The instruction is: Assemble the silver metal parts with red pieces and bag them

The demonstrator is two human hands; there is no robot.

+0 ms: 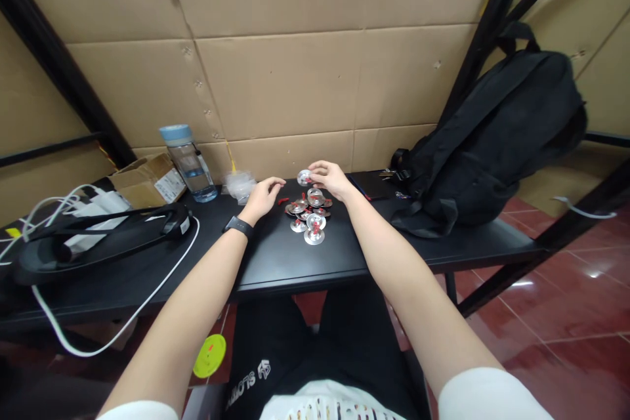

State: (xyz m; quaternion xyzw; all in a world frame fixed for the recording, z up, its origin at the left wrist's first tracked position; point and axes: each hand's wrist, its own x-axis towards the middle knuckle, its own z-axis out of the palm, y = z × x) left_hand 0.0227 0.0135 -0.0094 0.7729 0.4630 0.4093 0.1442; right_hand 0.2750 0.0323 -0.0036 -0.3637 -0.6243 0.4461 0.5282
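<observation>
My right hand [329,178] grips a small silver finger cymbal [303,176] with a bit of red on it, lifted over the back of a pile. Below it on the black table lies a heap of finger cymbals [308,207], round shiny metal discs with red straps, several overlapping. One finger cymbal [314,236] lies at the front of the heap. My left hand [264,198], with a dark watch on the wrist, hovers left of the heap. Its fingers stretch to the right and I see nothing in them. A small red piece [283,201] lies just beside it.
Clear plastic bags [240,185], a water bottle [189,164] and a cardboard box [150,180] stand at the back left. A black headset-like band [123,223] and white cables [162,289] lie left. A black backpack [502,131] leans at right. Cardboard [295,79] walls the back.
</observation>
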